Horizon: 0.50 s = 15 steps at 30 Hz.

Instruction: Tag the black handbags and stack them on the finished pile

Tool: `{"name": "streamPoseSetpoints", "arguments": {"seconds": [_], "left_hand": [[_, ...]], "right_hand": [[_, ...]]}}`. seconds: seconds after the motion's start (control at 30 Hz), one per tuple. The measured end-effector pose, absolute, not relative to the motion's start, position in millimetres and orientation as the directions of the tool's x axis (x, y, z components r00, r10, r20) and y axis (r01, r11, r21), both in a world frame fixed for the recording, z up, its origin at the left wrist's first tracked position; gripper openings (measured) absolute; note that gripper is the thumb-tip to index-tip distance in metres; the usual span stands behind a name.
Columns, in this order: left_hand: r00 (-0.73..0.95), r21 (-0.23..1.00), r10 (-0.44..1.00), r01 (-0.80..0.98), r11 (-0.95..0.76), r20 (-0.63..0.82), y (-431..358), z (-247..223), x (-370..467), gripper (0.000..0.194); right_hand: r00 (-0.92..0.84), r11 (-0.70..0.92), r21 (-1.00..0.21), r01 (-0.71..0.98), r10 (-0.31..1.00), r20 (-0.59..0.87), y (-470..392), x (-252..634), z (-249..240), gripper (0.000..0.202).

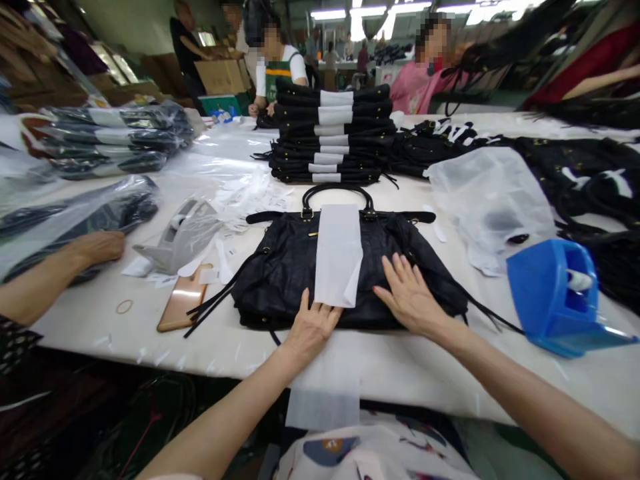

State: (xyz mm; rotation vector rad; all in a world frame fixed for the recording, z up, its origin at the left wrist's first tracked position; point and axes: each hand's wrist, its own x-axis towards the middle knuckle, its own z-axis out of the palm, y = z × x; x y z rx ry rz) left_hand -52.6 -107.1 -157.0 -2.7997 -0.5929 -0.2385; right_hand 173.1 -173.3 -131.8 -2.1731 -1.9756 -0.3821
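Note:
A black handbag [280, 267] lies flat on the table in front of me, its handles pointing away. A white paper strip [337, 247] runs down its middle, with the lower right corner creased over. Below the bag, a pale strip end [323, 403] hangs over the table edge. My left hand [313, 330] is at the bag's near edge, its fingers outstretched with their tips beneath the strip's lower end and the thumb apart. Spread flat on the bag to the right of the strip is my right hand [410, 297], fingers apart.
Behind the bag rises a stack of banded black bags [333, 140]. A blue tape dispenser [555, 300] stands right, a grey dispenser [177, 237] and phone [185, 297] left. Another person's hand [100, 247] touches a plastic-wrapped bag [100, 213]. A clear plastic bag [493, 193] lies right.

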Motion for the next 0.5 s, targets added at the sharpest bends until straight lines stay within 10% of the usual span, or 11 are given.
{"name": "streamPoseSetpoints", "arguments": {"seconds": [0.17,0.33,0.5], "left_hand": [[0.898,-0.21,0.366,0.417,-0.884,0.244,-106,-159,-53,0.043],[0.89,-0.22,0.376,0.433,-0.874,0.259,-106,-161,-53,0.042],[0.891,-0.227,0.372,0.43,-0.874,0.259,-106,-161,-54,0.039]], "right_hand": [[0.164,-0.199,0.053,0.979,0.908,0.387,-182,214,-129,0.062],[0.35,-0.349,-0.03,0.937,0.93,0.113,-189,240,-147,0.062],[0.338,-0.35,-0.003,0.937,0.901,0.273,-206,247,-154,0.062]]}}
